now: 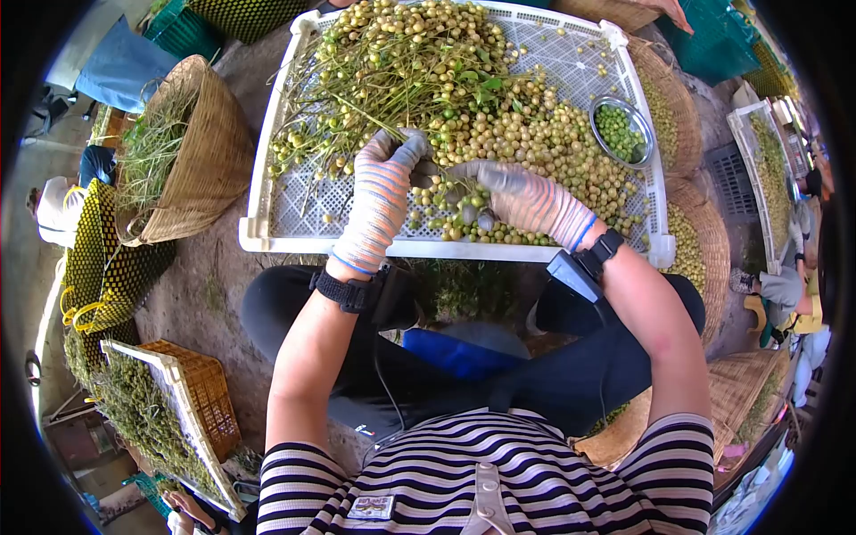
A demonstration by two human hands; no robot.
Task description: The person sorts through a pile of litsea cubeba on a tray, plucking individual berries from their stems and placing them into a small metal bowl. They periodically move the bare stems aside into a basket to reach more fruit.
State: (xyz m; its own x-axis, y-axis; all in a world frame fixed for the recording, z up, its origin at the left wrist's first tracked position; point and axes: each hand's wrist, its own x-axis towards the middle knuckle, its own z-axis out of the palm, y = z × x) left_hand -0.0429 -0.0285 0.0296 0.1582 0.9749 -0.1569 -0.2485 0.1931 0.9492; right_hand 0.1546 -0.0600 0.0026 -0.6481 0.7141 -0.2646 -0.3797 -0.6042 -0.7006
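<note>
My left hand (383,174), in a striped knit glove with grey fingers, is closed over the near part of a white perforated tray (272,192). A thin green stem (361,116) runs to its fingers, which look pinched around it. My right hand (530,196), gloved alike, is curled with its fingertips close to the left ones; what is between them is hidden. Below and around both hands lie loose yellow-green round fruits (544,134). Farther back on the tray is a heap of fruits still on stems (401,53), with a few green leaves (481,86).
A metal bowl of green fruits (621,132) sits at the tray's right. Wicker baskets stand on both sides, one with stems (201,147), another with fruits (687,245). A second fruit-covered tray (169,392) is at lower left. Other people sit at the far right.
</note>
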